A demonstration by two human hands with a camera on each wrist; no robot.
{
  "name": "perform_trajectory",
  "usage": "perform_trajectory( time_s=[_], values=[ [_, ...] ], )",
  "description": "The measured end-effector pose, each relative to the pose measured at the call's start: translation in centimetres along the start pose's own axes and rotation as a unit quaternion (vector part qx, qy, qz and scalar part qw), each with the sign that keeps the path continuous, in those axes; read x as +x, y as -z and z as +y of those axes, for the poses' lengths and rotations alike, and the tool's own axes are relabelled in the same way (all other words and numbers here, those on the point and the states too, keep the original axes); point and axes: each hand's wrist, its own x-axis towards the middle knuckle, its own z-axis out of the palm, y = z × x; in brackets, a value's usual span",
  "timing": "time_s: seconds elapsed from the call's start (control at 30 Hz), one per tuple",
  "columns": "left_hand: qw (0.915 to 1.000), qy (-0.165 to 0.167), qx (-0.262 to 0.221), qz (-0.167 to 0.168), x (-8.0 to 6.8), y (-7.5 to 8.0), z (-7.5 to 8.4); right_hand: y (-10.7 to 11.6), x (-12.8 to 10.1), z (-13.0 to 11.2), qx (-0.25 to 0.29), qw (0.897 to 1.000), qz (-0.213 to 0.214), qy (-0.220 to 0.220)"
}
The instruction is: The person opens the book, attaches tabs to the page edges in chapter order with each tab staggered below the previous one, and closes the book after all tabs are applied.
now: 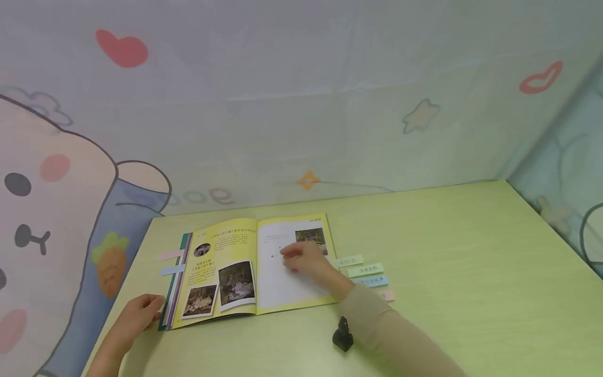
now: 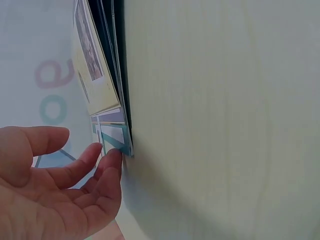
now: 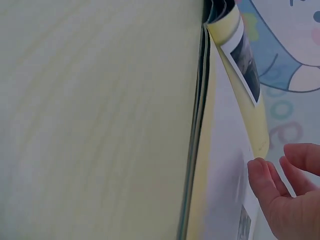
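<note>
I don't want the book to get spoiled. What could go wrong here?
The left hand only touches the corner of the open yellow picture book, so it might slide. The right hand rests lightly on the white page and could crease it. The sleeve may brush the pastel paper tabs away.

I see a thin yellow-paged booklet [image 1: 245,269] lying open and flat near the left end of the pale green tabletop [image 1: 447,262]. Its left page carries a small round picture, printed text and two white-bordered photographs; its right page is mostly white with one photograph at the top. Striped page edges fan out along its left side. My left hand [image 1: 136,314] touches its lower-left corner with relaxed fingers; my right hand [image 1: 306,259] rests on the right page.
</note>
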Motion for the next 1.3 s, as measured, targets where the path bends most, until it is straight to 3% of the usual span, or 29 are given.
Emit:
perform_trajectory(
  time_s=[0.27, 0.5, 0.7, 0.93, 1.1, 1.3],
  values=[
    [0.9997, 0.012, -0.019, -0.007, 0.4, -0.2, -0.3, -3.7, -0.7, 0.2, 0.042, 0.999, -0.001, -0.02],
    [0.999, 0.025, -0.037, 0.0, 0.8, -0.3, -1.2, -5.9, -1.2, 0.0, 0.048, 0.998, -0.023, -0.027],
    [0.9949, 0.034, -0.095, -0.003, 1.1, -0.2, -1.7, -6.7, -1.6, -0.2, 0.061, 0.997, -0.03, -0.019],
    [0.9838, 0.048, -0.17, -0.031, 1.4, 0.1, -2.2, -7.0, -1.9, -0.4, 0.061, 0.997, -0.039, -0.023],
    [0.9836, 0.028, -0.173, -0.044, 1.1, 0.3, -1.8, -7.1, -2.2, -0.8, 0.063, 0.996, -0.05, -0.026],
    [0.9776, 0.012, -0.205, -0.045, 0.2, 0.3, -0.8, -7.3, -2.5, -1.6, 0.037, 0.997, -0.059, -0.016]
  ],
)
